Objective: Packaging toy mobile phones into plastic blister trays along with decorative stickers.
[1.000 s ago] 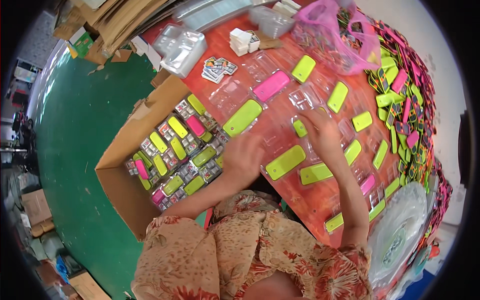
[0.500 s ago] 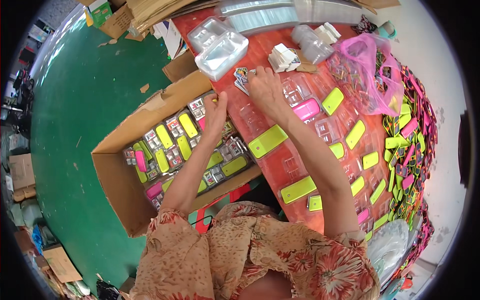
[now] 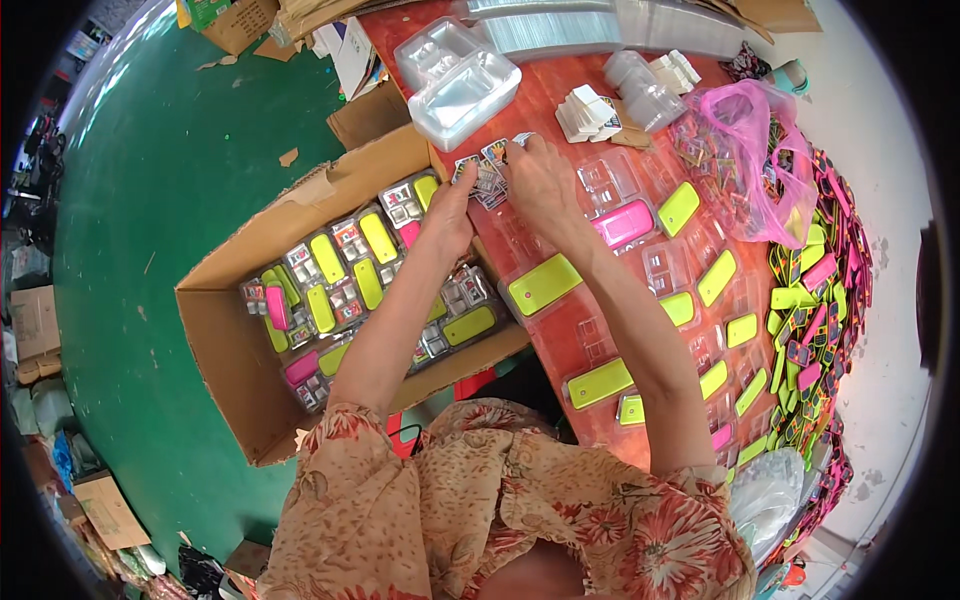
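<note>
A loose bunch of small printed cards (image 3: 487, 183) lies at the table's left edge, between my two hands. My left hand (image 3: 450, 212) grips the cards' left side, its thumb on top of them. My right hand (image 3: 543, 185) is curled, pinching cards at the far side of the bunch; its palm side is hidden. Close to my right wrist lie clear blister trays, some with a phone-shaped piece in them: a lime one (image 3: 545, 284) and a pink one (image 3: 625, 224). Beneath my left forearm an open carton (image 3: 225, 352) holds rows of filled blister packs.
Clear plastic trays (image 3: 465, 103) are stacked at the table's far left. White card stacks (image 3: 588, 114) stand behind my right hand. A pink bag (image 3: 745, 120) of small pieces sits at the far right, beside a heap of lime and pink pieces (image 3: 800, 335).
My left hand has moved right, from above the carton's edge to the cards, and taken hold of them. My right hand stays at the cards, which are now more fanned out.
</note>
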Motion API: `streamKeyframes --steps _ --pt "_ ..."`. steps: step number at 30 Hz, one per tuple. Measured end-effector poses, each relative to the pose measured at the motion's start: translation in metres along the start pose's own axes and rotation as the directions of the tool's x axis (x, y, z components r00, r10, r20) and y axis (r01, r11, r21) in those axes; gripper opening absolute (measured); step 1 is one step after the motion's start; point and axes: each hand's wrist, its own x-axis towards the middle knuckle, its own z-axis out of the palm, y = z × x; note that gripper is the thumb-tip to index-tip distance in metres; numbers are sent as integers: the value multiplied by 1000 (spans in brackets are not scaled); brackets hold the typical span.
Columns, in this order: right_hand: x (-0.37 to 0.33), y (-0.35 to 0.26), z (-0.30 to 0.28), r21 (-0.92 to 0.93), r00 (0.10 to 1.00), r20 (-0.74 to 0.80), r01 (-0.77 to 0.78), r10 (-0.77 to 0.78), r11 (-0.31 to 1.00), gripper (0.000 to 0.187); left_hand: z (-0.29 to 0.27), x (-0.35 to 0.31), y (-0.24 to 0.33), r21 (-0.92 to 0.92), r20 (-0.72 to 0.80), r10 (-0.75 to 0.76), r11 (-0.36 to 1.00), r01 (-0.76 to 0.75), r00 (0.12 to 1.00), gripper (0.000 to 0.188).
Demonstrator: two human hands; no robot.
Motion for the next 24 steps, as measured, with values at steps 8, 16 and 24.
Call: streamKeyframes --steps 8,16,24 --pt "-7 -16 4 37 991 -27 130 -129 991 12 -9 -4 6 -73 49 -95 992 99 994 25" --pt "-2 -24 8 253 991 128 -76 45 965 16 -7 -22 13 -42 -8 -115 992 115 993 22" --pt "4 -9 6 251 986 132 66 -102 966 19 -20 -27 13 -132 -12 -87 988 84 996 24"
